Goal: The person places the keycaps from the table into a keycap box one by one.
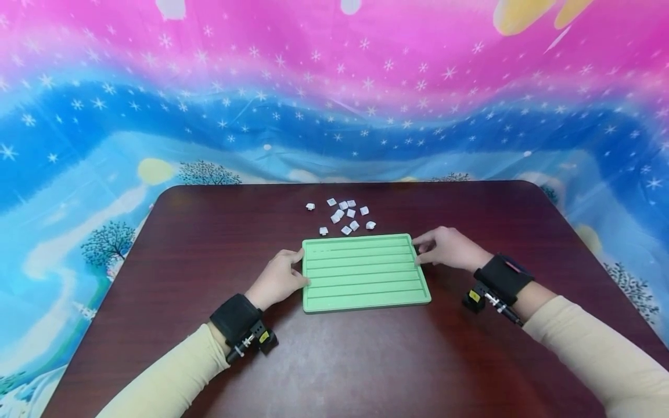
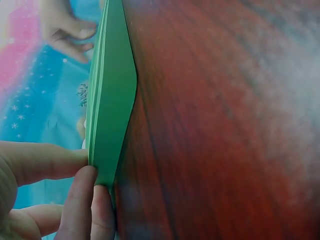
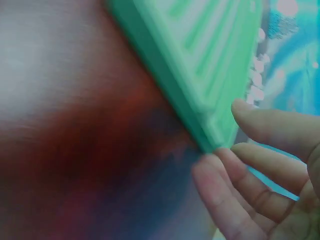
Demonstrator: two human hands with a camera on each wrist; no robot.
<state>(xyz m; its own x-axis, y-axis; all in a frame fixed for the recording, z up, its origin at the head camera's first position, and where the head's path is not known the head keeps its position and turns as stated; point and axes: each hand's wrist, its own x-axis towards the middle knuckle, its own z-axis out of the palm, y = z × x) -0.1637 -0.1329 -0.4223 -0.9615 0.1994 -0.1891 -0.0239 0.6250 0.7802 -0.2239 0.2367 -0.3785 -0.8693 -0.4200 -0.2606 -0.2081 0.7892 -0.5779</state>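
Note:
A flat light-green tray [image 1: 366,273] with raised edges and long parallel grooves lies between my two hands in the head view. At its left end, my left hand [image 1: 277,278] grips the edge; the left wrist view shows the thumb and fingers at the rim of the green tray [image 2: 112,90]. My right hand [image 1: 449,248] holds the opposite end with thumb and fingers. The right wrist view is blurred, with the fingertips of that hand [image 3: 265,180] against the corner of the green tray [image 3: 200,100].
Several small white tiles [image 1: 351,213] lie scattered on the dark wooden table [image 1: 235,220] just beyond the tray. Behind the table's far edge hangs a pink and blue patterned cloth [image 1: 324,116]. A black strap with a small camera sits on each wrist.

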